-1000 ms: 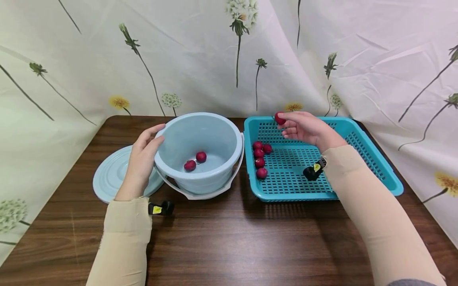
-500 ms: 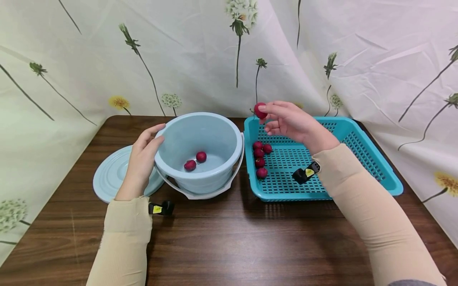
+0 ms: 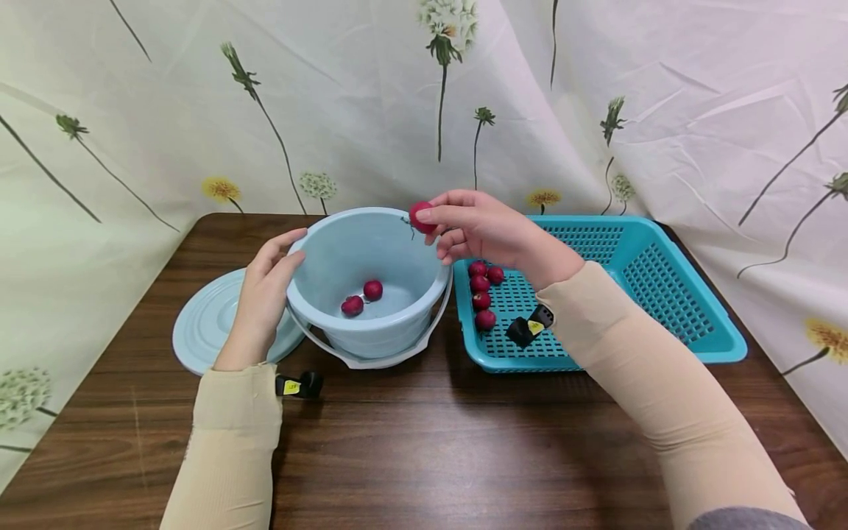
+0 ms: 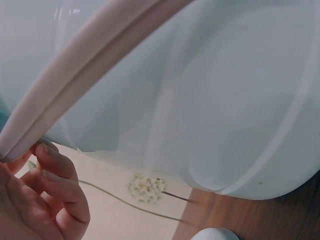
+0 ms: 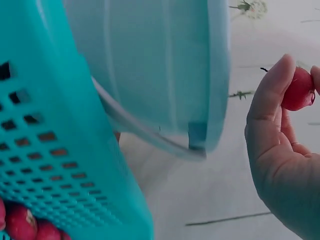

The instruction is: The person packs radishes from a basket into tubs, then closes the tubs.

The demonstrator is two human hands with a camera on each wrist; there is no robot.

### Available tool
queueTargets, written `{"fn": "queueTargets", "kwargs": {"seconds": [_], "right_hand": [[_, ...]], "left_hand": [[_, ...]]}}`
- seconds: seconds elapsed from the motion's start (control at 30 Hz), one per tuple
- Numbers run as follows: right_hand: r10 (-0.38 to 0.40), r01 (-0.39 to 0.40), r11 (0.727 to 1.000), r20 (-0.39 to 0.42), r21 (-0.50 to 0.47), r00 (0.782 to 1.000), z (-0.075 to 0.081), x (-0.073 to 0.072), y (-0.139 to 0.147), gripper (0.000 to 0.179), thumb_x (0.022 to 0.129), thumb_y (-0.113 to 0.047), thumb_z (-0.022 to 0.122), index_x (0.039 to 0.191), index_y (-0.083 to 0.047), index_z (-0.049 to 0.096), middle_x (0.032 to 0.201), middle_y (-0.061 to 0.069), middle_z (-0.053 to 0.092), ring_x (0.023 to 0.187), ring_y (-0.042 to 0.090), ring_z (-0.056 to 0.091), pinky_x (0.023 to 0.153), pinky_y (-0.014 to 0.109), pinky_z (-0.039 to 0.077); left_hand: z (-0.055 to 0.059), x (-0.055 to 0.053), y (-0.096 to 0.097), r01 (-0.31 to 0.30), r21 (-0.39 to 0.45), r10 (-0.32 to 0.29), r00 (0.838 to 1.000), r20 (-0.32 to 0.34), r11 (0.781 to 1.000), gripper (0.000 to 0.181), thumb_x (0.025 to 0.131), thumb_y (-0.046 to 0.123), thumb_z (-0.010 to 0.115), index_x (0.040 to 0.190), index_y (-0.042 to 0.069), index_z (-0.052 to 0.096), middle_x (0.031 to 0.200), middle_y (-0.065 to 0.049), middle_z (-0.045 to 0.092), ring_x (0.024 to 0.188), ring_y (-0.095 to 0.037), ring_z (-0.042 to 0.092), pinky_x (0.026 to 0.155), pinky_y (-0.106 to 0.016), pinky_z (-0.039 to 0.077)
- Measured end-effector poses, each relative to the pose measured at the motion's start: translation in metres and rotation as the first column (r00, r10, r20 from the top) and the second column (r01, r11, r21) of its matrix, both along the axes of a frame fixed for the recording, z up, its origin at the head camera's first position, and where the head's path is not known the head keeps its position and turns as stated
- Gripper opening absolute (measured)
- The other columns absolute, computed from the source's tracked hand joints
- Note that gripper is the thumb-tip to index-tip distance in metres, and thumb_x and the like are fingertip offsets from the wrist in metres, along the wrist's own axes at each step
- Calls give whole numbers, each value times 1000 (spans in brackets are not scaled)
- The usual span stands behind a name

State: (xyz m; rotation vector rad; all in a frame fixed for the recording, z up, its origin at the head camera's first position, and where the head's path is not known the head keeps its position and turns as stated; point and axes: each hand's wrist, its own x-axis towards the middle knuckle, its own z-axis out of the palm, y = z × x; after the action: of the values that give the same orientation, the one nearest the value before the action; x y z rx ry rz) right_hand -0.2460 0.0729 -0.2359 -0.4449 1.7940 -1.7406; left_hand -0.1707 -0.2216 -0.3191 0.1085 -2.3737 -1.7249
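My right hand (image 3: 486, 230) pinches a red radish (image 3: 422, 218) between thumb and fingers, above the right rim of the light blue bucket (image 3: 380, 343). Thin root or stem strands trail from the radish, which also shows in the right wrist view between thumb (image 5: 272, 90) and fingertips. Two radishes (image 3: 362, 298) lie on the bucket's floor. At the bucket's left rim my left hand (image 3: 258, 302) grips the edge with thumb and fingers; its curled fingers (image 4: 62, 185) show beside the rim in the left wrist view.
Right of the bucket stands a turquoise slotted basket (image 3: 523, 364), with several radishes (image 3: 480, 301) along its left side. A light blue lid (image 3: 199, 324) lies left of the bucket, behind my left hand. The bucket's pale handle (image 3: 387, 362) hangs down in front. Flowered cloth (image 3: 371, 103) backs the table.
My right hand has carried the radish leftward from over the basket to over the bucket's right rim. My left hand and the bucket have stayed in place.
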Motion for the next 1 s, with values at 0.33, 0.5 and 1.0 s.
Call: {"fn": "queueTargets", "kwargs": {"seconds": [0.33,0.5,1.0], "right_hand": [[47,-41,992,-43,119,998,-7,1,-23,28,96,-24,63,117,-8,53,97,12,64,60,19,60,60,27,55],[59,-46,983,-65,179,996,-11,0,-29,27,96,-24,64,115,-9,52,95,12,65,57,19,58,57,27,53],[112,-61,950,-152,307,982,-18,0,-32,30,94,-26,68,114,-7,55,88,11,65,48,16,56,55,27,53]], "left_hand": [[0,-1,1,3,5,-3,1000,-12,1000,45,104,36,43,146,21,49,115,8,54,100,-9,57,79,-19,49],[0,-2,1,2,7,-2,1000,-2,1000,45,104,36,43,146,22,48,120,3,55,102,-10,56,81,-20,48],[-1,-1,-1,2,-2,-2,1000,0,1000,46,104,38,43,147,22,48,118,3,55,101,-11,57,81,-21,48]]}}
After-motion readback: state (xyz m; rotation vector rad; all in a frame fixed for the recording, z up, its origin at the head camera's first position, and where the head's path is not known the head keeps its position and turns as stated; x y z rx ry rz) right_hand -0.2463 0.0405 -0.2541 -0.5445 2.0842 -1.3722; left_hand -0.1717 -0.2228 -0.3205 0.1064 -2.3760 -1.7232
